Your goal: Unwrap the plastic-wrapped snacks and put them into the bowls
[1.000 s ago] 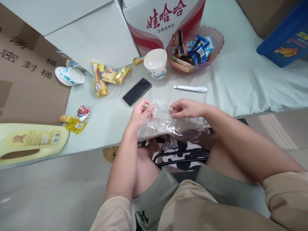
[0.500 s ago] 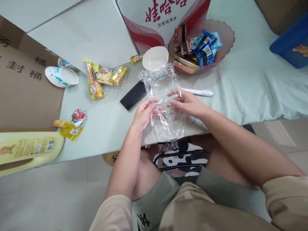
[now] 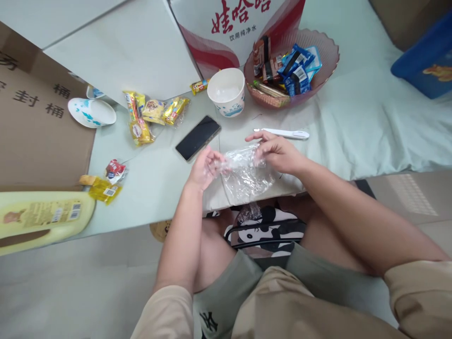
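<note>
A clear, crinkled plastic bag (image 3: 247, 181) is stretched between my hands at the table's front edge. My left hand (image 3: 205, 168) pinches its left side, fingers slightly blurred. At the upper right my right hand (image 3: 278, 153) grips the bag between thumb and bent fingers, its index finger reaching out to the left. Just beyond the right hand lies a slim white tool (image 3: 287, 134). A dark phone (image 3: 198, 137) rests past the left hand. Farther back stands a white paper bowl (image 3: 228, 101) with blue print, upright and with nothing visible inside.
A pink glass bowl (image 3: 326, 70) of wrapped snacks stands before a red-and-white carton (image 3: 226, 52). Yellow snack packs (image 3: 153, 112), a tipped paper bowl (image 3: 92, 113) and torn wrappers (image 3: 106, 188) lie left. A yellow bottle (image 3: 45, 214) lies at the left edge; a blue container (image 3: 423, 59) is right.
The plastic's upper part has come down off the paper bowl and is gathered between my hands. My left hand has moved slightly left, widening the gap.
</note>
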The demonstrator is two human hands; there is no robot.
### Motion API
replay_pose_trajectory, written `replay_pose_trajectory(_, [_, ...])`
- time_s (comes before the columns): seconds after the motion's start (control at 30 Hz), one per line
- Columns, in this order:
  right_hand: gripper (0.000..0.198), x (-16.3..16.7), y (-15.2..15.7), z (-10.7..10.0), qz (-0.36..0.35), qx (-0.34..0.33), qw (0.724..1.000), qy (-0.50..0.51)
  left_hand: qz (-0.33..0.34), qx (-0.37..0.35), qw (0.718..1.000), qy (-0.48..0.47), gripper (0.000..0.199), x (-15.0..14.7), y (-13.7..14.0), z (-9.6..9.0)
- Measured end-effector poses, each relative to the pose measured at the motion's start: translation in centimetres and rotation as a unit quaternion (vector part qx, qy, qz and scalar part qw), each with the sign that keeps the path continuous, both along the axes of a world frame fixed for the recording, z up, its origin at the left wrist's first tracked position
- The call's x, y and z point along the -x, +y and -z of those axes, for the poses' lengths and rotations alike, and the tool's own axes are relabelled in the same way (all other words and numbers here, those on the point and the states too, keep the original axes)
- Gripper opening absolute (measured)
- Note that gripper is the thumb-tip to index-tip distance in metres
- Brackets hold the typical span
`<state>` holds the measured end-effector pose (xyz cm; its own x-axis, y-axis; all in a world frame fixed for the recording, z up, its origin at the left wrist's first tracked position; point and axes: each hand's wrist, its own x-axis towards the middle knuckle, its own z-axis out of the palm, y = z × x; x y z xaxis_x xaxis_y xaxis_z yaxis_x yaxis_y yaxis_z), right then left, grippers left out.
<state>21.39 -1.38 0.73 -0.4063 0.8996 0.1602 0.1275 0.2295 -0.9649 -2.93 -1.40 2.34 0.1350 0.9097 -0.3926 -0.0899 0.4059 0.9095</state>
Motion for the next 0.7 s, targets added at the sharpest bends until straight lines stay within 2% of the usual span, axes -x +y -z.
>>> replay_pose_trajectory(0.1, [0.024,-0.3,0.2,0.9,0.052,-0.023,0.997,-0.059,0.022,-0.084,0.995,0.058,0.029,0.2,0.0,1.1])
replay_pose_trajectory(0.2, [0.026,-0.2,0.5,1.2,0.134,-0.042,0.988,-0.057,0.024,-0.147,0.986,0.069,0.054,0.3,-0.1,1.9])
replay_pose_trajectory(0.27, [0.043,0.1,0.5,0.9,0.131,-0.043,0.99,-0.043,0.018,-0.173,0.983,0.062,0.067,0.3,-0.2,2.2])
replay_pose_trajectory(0.33, [0.066,0.5,0.5,0.6,0.084,-0.037,0.995,-0.038,0.018,-0.183,0.982,0.045,0.074,0.4,-0.4,2.1])
replay_pose_trajectory(0.37, [0.068,0.7,0.4,0.4,0.056,-0.029,0.997,-0.041,0.019,-0.183,0.983,0.032,0.078,0.4,-0.4,2.0])
replay_pose_trajectory(0.43, [0.05,1.0,0.3,0.0,0.009,0.003,0.999,-0.04,0.029,-0.172,0.985,-0.004,0.081,0.4,-0.6,1.7])
replay_pose_trajectory(0.5, [0.037,1.3,0.2,-0.2,-0.002,0.052,0.999,-0.006,0.068,-0.138,0.988,-0.03,0.076,0.2,-0.6,1.3])
replay_pose_trajectory(0.6, [0.055,1.6,0.3,-0.3,0.065,0.113,0.986,0.104,0.101,-0.071,0.992,-0.016,0.052,-0.2,-0.6,1.1])
replay_pose_trajectory(0.67, [0.062,1.8,0.5,-0.2,0.11,0.141,0.969,0.171,0.068,-0.05,0.996,-0.004,0.043,-0.5,-0.5,1.1])
replay_pose_trajectory(0.7, [0.06,1.8,0.6,-0.2,0.113,0.155,0.963,0.189,0.046,-0.048,0.998,-0.006,0.042,-0.7,-0.5,1.2])
